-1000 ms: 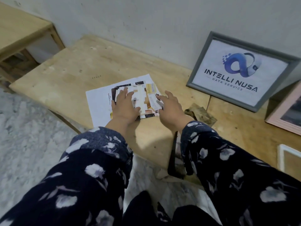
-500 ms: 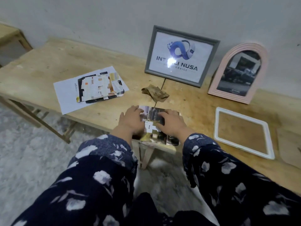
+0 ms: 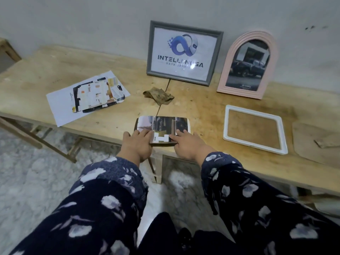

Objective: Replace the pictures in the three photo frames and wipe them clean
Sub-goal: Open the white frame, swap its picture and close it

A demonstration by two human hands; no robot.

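both hands lie on a photo (image 3: pixel 162 126) flat at the front edge of the wooden table (image 3: pixel 55 74). left hand (image 3: pixel 137 144) covers the photo's near-left corner, fingers straight & flat on the print, pressing, not curled round it. right hand (image 3: pixel 189 146) sits at the near-right corner, fingers stretched forward on the surface, tips on the print; thumb side hidden so can't tell if it hooks under the edge. sleeves are dark w/ pale flower print.

places rel. to the photo:
- cloth (image 3: pixel 159 95), brown & crumpled, just behind it, apart.
- grey frame (image 3: pixel 184 52) further behind, leaning upright on the wall, holds a logo print.
- pink arch frame (image 3: pixel 247 65) behind & to the right, also leaning on the wall, w/ a dark pic of a vehicle inside.
- white frame (image 3: pixel 254 128) to the right, lying flat, no pic in it, table or a brown board shows through.
- backing board (image 3: pixel 316 142), brown, lies flat beyond the white frame, far right.
- paper pile (image 3: pixel 88 96) behind & to the left, well apart: a white sheet w/ cut prints stacked on top.
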